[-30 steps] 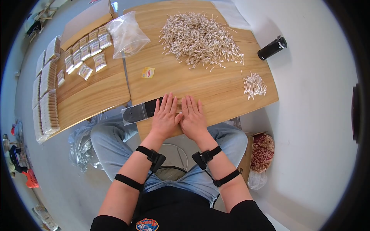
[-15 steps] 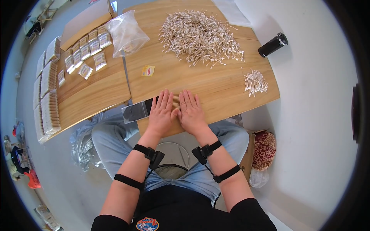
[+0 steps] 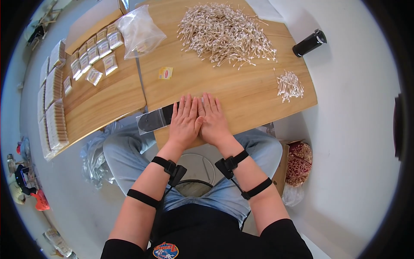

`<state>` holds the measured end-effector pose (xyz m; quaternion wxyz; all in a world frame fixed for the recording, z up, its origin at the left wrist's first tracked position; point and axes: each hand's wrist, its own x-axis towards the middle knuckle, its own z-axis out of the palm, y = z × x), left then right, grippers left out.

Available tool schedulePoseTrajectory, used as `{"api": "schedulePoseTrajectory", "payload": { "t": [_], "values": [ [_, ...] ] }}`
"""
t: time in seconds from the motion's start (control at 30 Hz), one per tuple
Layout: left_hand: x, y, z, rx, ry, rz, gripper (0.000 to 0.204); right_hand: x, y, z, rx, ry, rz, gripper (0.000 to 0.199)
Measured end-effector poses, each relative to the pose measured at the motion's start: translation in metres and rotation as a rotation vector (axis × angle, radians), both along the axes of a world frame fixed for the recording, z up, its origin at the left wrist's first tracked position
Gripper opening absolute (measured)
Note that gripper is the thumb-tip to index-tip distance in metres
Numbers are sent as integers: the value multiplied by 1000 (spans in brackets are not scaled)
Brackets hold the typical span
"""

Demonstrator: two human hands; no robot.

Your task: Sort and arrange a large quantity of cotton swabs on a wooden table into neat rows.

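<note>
My left hand (image 3: 185, 123) and my right hand (image 3: 213, 123) lie flat, side by side, near the table's front edge, with fingers stretched forward. Beneath them is a row of cotton swabs (image 3: 202, 100), mostly hidden; only a few tips show between the fingers. My left thumb lies against the right hand. Beside my left hand, a clear plastic bag (image 3: 141, 126) with a dark rounded piece (image 3: 153, 121) inside reaches over the table edge. A black strip (image 3: 168, 113) runs from it to under my left fingers. Neither hand is wrapped around anything.
A large heap of loose swabs (image 3: 226, 34) lies at the back, a smaller pile (image 3: 290, 86) on the right. A black bottle (image 3: 309, 43) stands by the wall. Left are packed swab bundles (image 3: 56, 123), small packets (image 3: 110, 64), a clear bag (image 3: 140, 32) and a yellow card (image 3: 165, 73).
My hands have come closer together, narrowing the gap where the swabs showed. The left thumb now meets the right hand. The whole view has shifted slightly.
</note>
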<state>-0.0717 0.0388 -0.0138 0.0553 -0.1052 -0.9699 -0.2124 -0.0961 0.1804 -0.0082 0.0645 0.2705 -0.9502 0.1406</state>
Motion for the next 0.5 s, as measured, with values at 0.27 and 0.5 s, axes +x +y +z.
{"api": "schedulePoseTrajectory", "payload": {
  "t": [0.27, 0.5],
  "values": [
    [0, 8, 1, -62, 2, 56, 58, 3, 25, -7, -731, -37, -227, 33],
    [-1, 8, 1, -115, -4, 78, 56, 1, 19, -4, -689, 8, -205, 14]
  ]
}}
